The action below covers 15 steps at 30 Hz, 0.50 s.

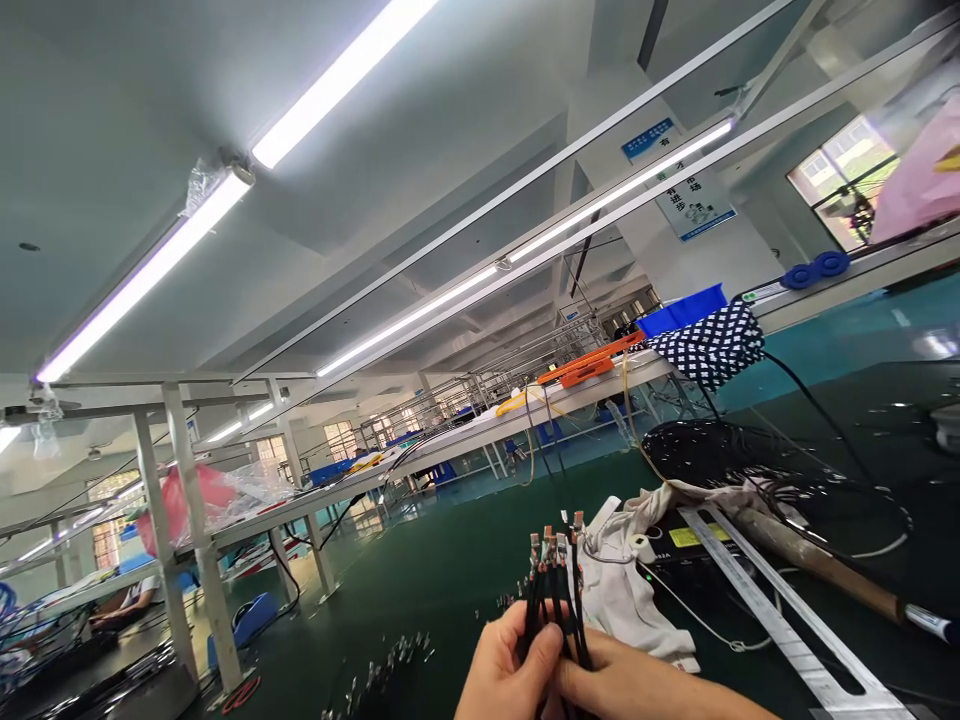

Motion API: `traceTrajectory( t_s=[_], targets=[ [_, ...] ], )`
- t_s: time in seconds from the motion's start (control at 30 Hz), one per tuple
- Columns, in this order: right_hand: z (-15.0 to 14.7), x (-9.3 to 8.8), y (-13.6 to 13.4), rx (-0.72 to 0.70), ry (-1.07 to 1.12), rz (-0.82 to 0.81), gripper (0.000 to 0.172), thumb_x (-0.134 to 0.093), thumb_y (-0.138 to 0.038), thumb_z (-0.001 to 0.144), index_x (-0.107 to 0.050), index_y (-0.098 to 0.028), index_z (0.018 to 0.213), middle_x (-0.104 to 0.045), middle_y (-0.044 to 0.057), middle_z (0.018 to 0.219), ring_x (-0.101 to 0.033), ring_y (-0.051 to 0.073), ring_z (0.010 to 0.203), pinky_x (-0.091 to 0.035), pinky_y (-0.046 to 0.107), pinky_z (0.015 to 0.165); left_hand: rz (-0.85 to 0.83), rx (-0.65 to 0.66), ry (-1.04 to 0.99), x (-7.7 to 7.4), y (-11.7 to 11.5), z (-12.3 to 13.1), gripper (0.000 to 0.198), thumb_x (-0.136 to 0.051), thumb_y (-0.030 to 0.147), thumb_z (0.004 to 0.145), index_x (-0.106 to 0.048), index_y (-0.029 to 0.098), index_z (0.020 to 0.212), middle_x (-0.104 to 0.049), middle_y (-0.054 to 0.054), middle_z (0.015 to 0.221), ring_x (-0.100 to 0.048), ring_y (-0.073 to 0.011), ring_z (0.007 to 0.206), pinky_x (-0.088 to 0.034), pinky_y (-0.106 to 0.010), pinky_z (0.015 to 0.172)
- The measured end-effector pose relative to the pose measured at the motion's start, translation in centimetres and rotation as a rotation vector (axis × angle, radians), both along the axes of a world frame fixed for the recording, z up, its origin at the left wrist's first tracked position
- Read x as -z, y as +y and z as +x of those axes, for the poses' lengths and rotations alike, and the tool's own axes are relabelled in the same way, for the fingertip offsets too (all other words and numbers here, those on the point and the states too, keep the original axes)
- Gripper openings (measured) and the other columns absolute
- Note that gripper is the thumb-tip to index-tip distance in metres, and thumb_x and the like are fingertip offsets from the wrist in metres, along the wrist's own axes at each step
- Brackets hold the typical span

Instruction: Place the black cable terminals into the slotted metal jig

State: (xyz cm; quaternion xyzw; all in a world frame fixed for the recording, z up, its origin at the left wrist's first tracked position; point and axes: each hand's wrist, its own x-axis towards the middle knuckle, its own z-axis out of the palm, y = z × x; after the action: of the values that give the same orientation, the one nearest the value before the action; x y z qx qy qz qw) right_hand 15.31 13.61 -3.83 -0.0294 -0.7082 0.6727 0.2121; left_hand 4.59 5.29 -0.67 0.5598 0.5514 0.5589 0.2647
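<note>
Both hands meet at the bottom centre of the view, over a dark green table (pixel 420 570). My left hand (pixel 504 668) and my right hand (pixel 622 680) are both closed round a bundle of black wires (pixel 553 590) held upright. The wires' upper ends carry small metal terminals with bare copper tips. Only the fingers and backs of the hands show; the wrists are cut off by the frame edge.
Small loose metal terminals (pixel 390 660) lie scattered left of the hands. A white cloth (pixel 622 580), a steel ruler (pixel 772 610), a wooden-handled tool (pixel 817 565) and a coil of black cable (pixel 712 455) lie to the right. Long workbenches with blue bins stretch behind.
</note>
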Motion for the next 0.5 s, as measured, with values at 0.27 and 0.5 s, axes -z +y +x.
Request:
traceTrajectory(
  t_s=[0.27,0.5],
  targets=[
    [0.8,-0.4,1.2,-0.157,-0.029,-0.02,0.036,-0.068,-0.05,0.071,-0.057,-0.015,0.074,-0.055,-0.001,0.071,-0.046,0.009,0.062,-0.03,0.018,0.053,0.055,-0.016,0.104,-0.1,0.3,0.5,0.049,-0.068,0.063,0.074,-0.066,0.014,0.076,-0.058,-0.002,0.072,-0.048,-0.0146,0.069,-0.041,-0.026,0.068],
    [1.3,-0.5,1.4,-0.241,-0.037,0.0,0.017,-0.065,-0.031,0.066,-0.056,-0.016,0.066,-0.053,-0.004,0.066,-0.045,0.008,0.06,-0.029,0.017,0.05,0.034,0.04,0.126,0.3,0.5,0.8,0.047,-0.073,0.06,0.07,-0.069,0.014,0.08,-0.055,-0.002,0.076,-0.05,-0.0158,0.073,-0.04,-0.025,0.069]
  ],
)
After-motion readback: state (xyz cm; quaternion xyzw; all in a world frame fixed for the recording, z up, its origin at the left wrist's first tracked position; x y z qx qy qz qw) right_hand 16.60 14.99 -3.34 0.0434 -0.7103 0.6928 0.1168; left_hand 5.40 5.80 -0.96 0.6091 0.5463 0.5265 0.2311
